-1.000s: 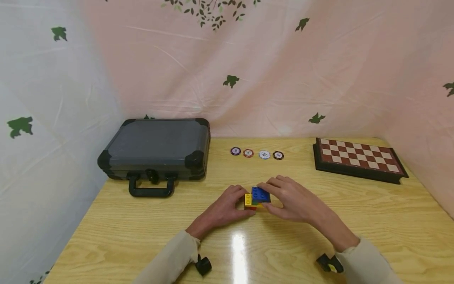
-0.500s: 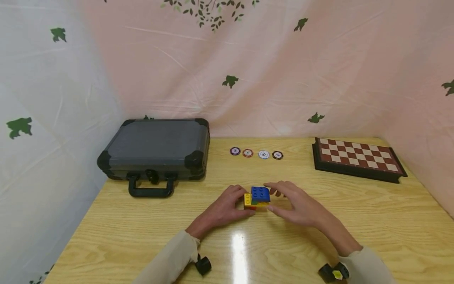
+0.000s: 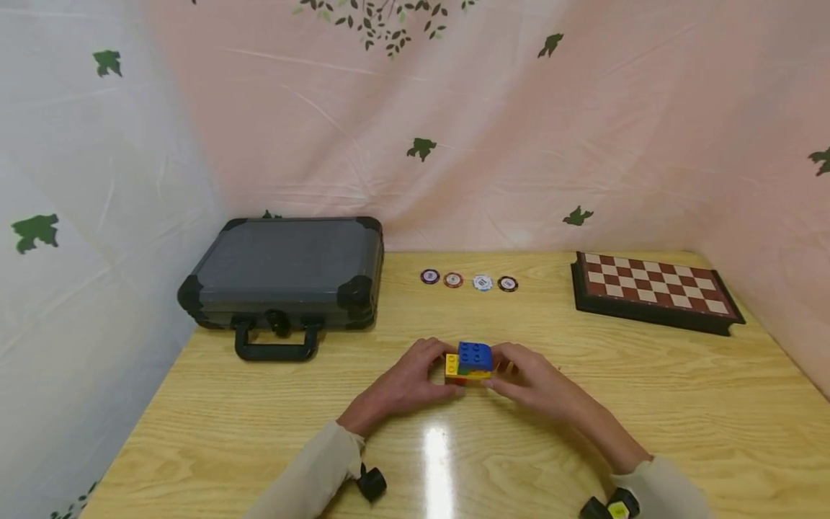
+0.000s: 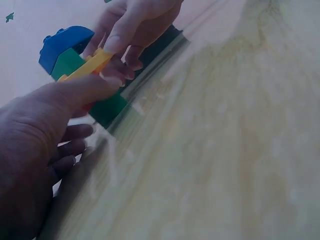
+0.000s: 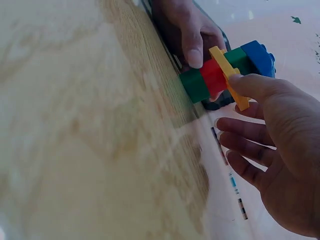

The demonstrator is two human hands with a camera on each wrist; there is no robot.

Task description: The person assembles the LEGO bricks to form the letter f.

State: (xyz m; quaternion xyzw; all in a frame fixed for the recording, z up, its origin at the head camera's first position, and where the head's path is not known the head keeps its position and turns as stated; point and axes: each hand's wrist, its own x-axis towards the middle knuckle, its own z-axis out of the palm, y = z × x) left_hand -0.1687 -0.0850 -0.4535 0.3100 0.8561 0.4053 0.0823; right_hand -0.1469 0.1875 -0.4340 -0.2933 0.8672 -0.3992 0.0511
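Toy bricks [image 3: 469,362] sit in one small stack on the counter [image 3: 648,404], near the middle, a bit toward 6 o'clock from the row of chips. The stack has a blue brick on top, then green, a flat yellow plate, red, and green at the bottom.

The left hand [image 3: 403,383] is at 9 o'clock of the stack. Its thumb presses the yellow plate, and its other fingers [image 4: 75,134] curl loosely under, holding nothing else. The right hand [image 3: 533,382] is at 3 o'clock. Its thumb [image 5: 250,85] pushes on the other end of the yellow plate, and its other fingers are spread and a little bent. So both hands pinch the stack from its two sides.

The bricks look hard, light and smooth. I think they will not bend or break, but they could pop apart if pulled crooked. The best place to hold is the flat sides of the thick bricks, not the thin yellow plate that sticks out.

Counting: one brick stack, four round chips [image 3: 468,280] in a row at 12 o'clock, one dark case [image 3: 285,270] at 10 o'clock, and one checkerboard [image 3: 655,288] at 2 o'clock.
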